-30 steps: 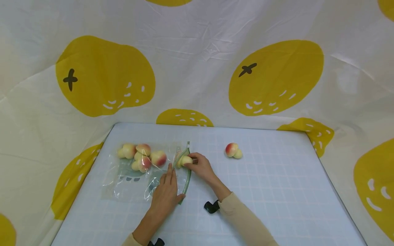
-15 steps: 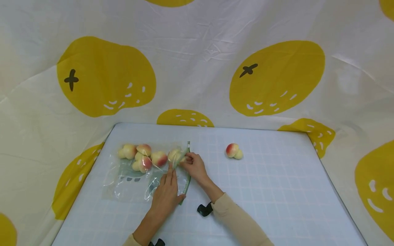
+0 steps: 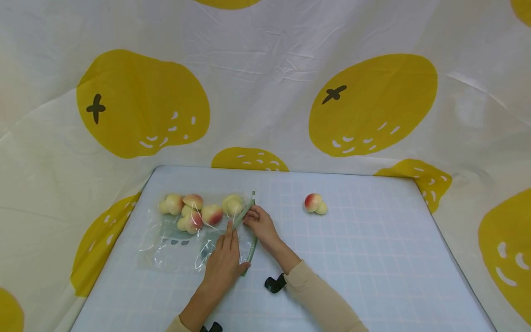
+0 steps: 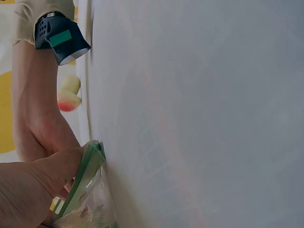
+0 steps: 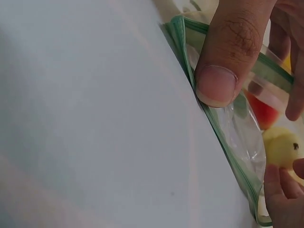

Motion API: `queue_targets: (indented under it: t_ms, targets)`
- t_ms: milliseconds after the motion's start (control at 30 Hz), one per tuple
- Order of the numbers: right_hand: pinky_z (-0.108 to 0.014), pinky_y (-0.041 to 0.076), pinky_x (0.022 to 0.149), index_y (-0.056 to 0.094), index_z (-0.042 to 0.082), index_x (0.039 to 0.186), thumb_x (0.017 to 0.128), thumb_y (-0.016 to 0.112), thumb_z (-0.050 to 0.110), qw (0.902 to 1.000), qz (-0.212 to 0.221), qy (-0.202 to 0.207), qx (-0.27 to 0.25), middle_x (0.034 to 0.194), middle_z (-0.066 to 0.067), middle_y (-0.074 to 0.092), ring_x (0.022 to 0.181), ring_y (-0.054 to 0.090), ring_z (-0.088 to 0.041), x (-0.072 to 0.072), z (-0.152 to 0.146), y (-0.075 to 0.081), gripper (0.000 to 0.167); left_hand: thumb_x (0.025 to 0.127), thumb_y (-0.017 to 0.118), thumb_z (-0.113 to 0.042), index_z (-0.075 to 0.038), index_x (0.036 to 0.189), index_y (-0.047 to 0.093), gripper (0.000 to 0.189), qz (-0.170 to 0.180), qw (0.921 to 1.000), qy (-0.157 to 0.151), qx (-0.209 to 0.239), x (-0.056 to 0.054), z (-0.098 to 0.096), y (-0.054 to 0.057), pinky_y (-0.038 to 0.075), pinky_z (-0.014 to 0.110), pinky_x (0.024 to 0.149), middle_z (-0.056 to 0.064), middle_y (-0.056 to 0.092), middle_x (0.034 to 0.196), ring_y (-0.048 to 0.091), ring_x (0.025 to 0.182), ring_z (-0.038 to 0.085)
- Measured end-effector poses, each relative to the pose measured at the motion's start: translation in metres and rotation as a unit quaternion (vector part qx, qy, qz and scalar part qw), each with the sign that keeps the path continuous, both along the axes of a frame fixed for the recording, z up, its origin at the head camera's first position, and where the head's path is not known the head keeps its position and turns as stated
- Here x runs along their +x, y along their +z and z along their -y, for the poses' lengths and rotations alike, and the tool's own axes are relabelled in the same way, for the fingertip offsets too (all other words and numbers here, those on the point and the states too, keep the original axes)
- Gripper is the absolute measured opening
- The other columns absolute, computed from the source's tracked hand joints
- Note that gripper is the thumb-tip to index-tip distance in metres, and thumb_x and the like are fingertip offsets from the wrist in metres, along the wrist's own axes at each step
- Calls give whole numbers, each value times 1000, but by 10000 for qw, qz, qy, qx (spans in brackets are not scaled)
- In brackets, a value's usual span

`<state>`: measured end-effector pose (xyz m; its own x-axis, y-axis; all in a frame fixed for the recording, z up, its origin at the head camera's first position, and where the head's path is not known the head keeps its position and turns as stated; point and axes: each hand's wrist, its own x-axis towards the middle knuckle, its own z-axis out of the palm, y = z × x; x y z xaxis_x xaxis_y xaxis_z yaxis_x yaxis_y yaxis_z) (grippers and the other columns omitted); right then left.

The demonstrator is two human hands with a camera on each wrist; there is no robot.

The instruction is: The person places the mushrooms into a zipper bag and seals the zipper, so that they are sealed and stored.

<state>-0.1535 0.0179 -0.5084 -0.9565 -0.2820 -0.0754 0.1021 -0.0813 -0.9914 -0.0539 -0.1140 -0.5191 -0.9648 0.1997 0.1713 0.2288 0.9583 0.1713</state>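
Observation:
A clear zip bag (image 3: 186,258) with a green-edged mouth lies on the table at left in the head view, holding several yellow pears blushed with red. My left hand (image 3: 224,256) rests on its mouth with fingers straight. In the right wrist view, the left thumb (image 5: 216,88) presses the lower green edge (image 5: 223,142), and the lips stand apart. My right hand (image 3: 261,226) is at this mouth, fingertips just inside. Beside those fingers sits a pale pear (image 5: 282,147), just inside the bag; whether they touch it is unclear.
One loose pear (image 3: 314,203) lies at the right of the bag on the checked table cover (image 3: 365,258). A black wrist camera (image 3: 274,283) is strapped under the right sleeve. Behind the table hangs a white curtain (image 3: 265,92) with yellow fruit prints.
The right hand moved left and pushed its pear through the bag's mouth; the pear then slid further in, away from the fingers. The left hand has stayed in place.

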Motion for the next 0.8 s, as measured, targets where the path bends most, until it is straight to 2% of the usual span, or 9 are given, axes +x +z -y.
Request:
queue_targets:
  t_ms: [67, 333, 600, 800]
  targets:
    - [-45, 50, 96, 48, -17, 132, 96, 55, -11, 9998, 126, 48, -133, 123, -32, 61, 115, 60, -42, 3, -1, 6, 38, 68, 92, -43, 14, 144, 40, 109, 9, 10000, 3, 10, 0, 0, 0, 56, 41, 83, 26, 23, 159, 49, 123, 39]
    - [-49, 47, 99, 45, -17, 136, 96, 54, -12, 9987, 325, 145, -360, 128, -33, 58, 120, 56, -46, 4, -8, 5, 42, 67, 93, -44, 14, 143, 40, 109, 9, 10000, 38, -46, -1, -1, 0, 56, 41, 83, 26, 23, 160, 49, 122, 39]
    - [-43, 49, 97, 39, -21, 138, 96, 54, -11, 9991, 158, 233, -328, 132, -42, 49, 122, 51, -52, 11, -26, 14, 45, 67, 92, -43, 14, 144, 39, 110, 161, 9998, 87, 46, -1, -1, 0, 56, 41, 84, 26, 21, 160, 48, 123, 39]
    - [-45, 48, 98, 39, -20, 138, 96, 53, -11, 9993, 1, 266, -265, 134, -43, 46, 124, 47, -54, 13, -42, 21, 45, 67, 93, -42, 14, 144, 39, 110, 158, 9998, 84, 87, 0, 0, 2, 55, 41, 84, 26, 21, 160, 48, 124, 40]
